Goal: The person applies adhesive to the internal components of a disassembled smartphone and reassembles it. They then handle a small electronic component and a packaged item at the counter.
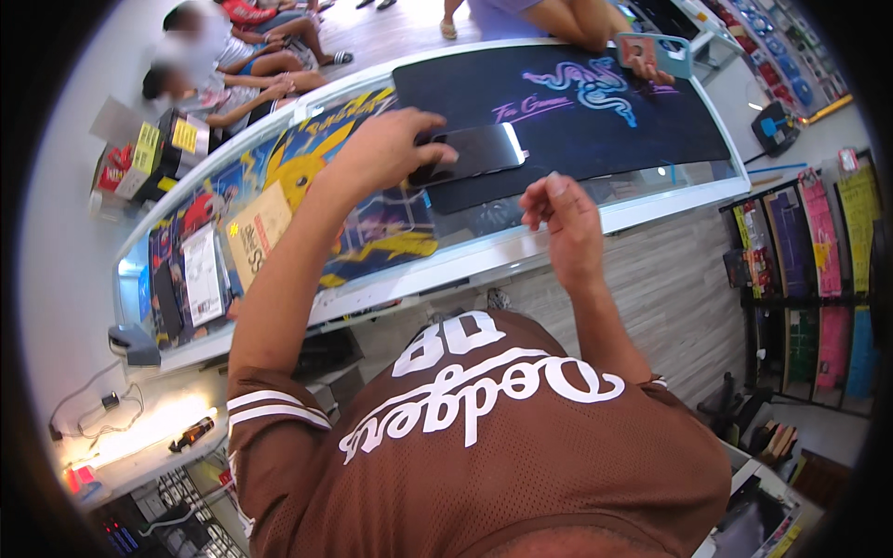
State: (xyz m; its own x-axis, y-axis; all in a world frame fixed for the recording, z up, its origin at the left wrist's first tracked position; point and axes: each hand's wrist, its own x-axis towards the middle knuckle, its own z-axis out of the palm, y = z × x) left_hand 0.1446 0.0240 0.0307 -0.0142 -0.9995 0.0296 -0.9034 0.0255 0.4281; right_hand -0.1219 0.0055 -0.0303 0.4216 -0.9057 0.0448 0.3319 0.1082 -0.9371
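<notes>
A dark glossy phone-like screen panel (479, 152) lies flat on the black mat (446, 93), with a bright reflection along its right end and a small tab there. Over its left end is my left hand (395, 144), thumb and fingers apart and nothing gripped; whether the thumb touches the panel is hard to tell. My right hand (569, 219) hovers at the counter's near edge, below the panel's right end. Its fingers are curled inward, and I see nothing in them.
A cardboard envelope (260, 232) and a white paper (202, 274) lie on a yellow-and-blue cartoon mat (395, 232). Across the glass counter (642, 200), another person holds a phone in a light-blue case (679, 56). People sit at the far left. Display racks (805, 242) stand at right.
</notes>
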